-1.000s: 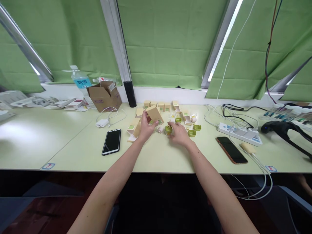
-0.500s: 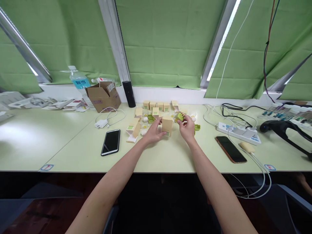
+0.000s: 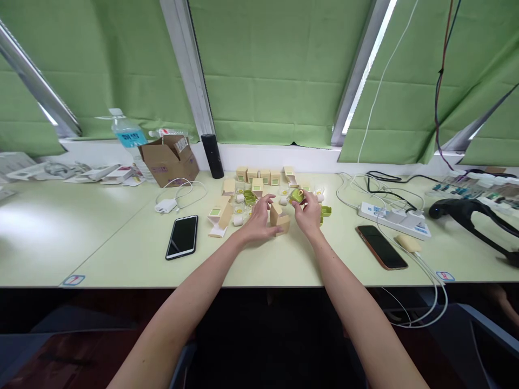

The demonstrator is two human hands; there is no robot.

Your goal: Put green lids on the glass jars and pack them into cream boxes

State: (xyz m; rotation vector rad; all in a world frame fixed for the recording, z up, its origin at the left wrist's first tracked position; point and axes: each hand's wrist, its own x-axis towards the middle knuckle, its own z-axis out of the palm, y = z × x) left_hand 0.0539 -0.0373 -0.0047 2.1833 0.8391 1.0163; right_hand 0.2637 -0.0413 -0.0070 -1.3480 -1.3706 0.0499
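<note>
**One small tan cardboard box (image 3: 279, 218) and one rounded, glossy green piece (image 3: 297, 196), side by side at mid-frame**

The left hand (image 3: 258, 223) is partly open just below the centre of the frame, its fingers curved along the left of the box and its thumb by the box's near lower edge; whether it grips firmly cannot be told. The right hand (image 3: 309, 215), to the right of centre, is closed to a pinch, holding the green piece between thumb and fingers above and to the right of the box, apart from it.

Behind them, a row of small tan boxes with green square labels (image 3: 265, 176) stands at the far side of the pale yellow-green table (image 3: 259, 265). Left of the left hand lie small white cylindrical pieces (image 3: 238, 221) and an opened tan box with a white flap (image 3: 221, 214). Green cup-like pieces (image 3: 325, 211) sit right of the right hand.

At centre left are a dark-screened phone with a white border (image 3: 181, 237) and a brown cardboard carton (image 3: 170, 165); at centre right, a dark-screened phone with an orange edge (image 3: 381, 247) and a white plastic power strip (image 3: 373, 211).
</note>
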